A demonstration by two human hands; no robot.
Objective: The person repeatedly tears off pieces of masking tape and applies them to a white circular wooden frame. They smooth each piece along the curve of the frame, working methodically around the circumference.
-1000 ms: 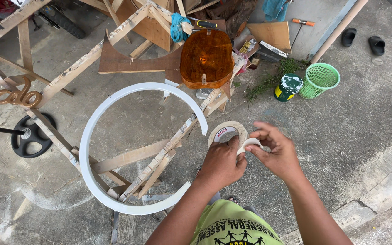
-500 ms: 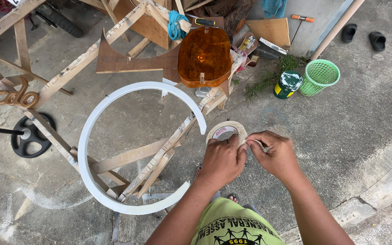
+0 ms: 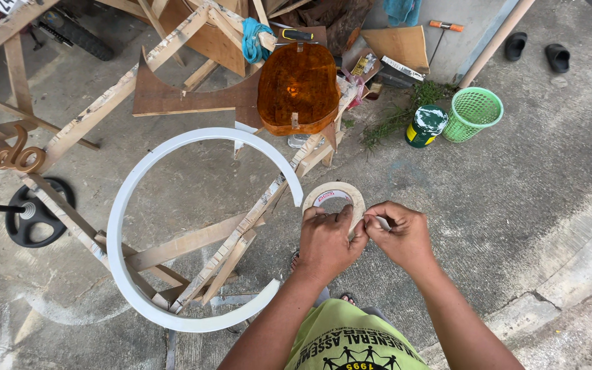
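An outdoor woodworking yard on bare concrete: rough timber trestles [image 3: 193,240] at left, plywood offcuts [image 3: 186,96] far, a paint tin [image 3: 425,125] right.

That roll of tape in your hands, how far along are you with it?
Done: the white curved strip lies shaped on the wooden frame. In hand: the left hand holds the tape roll while the right hand picks at its end. Left: no tape shows on the strip.

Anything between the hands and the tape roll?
Nothing visible. The left hand grips the tape roll at its lower edge; the right hand pinches at its right side. The white ring lies apart, to the left.
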